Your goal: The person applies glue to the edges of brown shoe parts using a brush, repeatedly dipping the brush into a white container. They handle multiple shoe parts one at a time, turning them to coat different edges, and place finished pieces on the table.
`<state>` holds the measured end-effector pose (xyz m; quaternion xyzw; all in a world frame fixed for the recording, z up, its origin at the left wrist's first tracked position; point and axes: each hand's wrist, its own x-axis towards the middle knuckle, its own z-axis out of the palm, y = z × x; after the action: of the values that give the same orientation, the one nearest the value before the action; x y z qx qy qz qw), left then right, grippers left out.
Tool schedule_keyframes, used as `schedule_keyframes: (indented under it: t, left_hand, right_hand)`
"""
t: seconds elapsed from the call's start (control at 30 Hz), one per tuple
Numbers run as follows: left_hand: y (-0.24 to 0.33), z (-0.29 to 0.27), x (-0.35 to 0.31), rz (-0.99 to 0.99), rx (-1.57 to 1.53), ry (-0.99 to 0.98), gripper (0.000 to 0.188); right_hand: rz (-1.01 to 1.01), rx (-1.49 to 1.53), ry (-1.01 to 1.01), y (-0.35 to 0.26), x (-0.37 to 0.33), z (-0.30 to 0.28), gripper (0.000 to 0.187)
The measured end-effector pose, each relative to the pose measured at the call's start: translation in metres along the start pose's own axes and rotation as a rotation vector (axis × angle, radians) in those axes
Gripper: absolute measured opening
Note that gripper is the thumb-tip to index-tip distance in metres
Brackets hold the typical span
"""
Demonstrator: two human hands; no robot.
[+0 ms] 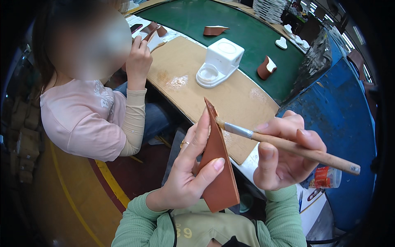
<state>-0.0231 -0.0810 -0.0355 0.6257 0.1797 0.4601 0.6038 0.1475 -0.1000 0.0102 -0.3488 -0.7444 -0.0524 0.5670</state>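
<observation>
Pale wooden-handled brush pinched in right hand, bristles at the edge of 1 brown, tapered leather-like piece gripped point-up in left hand, presumably to keep that edge exposed.

Ceiling lights glow beyond a green tabletop; yellow stripes mark the floor.

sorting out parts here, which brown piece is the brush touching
The long, pointed brown piece in the left hand: the brush meets its edge near the tip. The two curved brown pieces on the green surface sit apart.
</observation>
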Motion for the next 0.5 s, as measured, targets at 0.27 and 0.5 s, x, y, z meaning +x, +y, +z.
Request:
schedule_keyframes:
  t: [0.27,0.5]
  left_hand:
    - [-0.0004,-0.0011,0.0012,0.018,-0.012,0.025,0.067]
    - [-0.0007,-0.0041,0.0021,0.004,-0.022,0.03,0.068]
  right_hand:
    - [-0.047,0.056,0.011,0.0042,-0.0026,-0.0001,0.051]
    - [-0.011,0.084,0.002,0.0066,-0.0045,-0.0024,0.052]
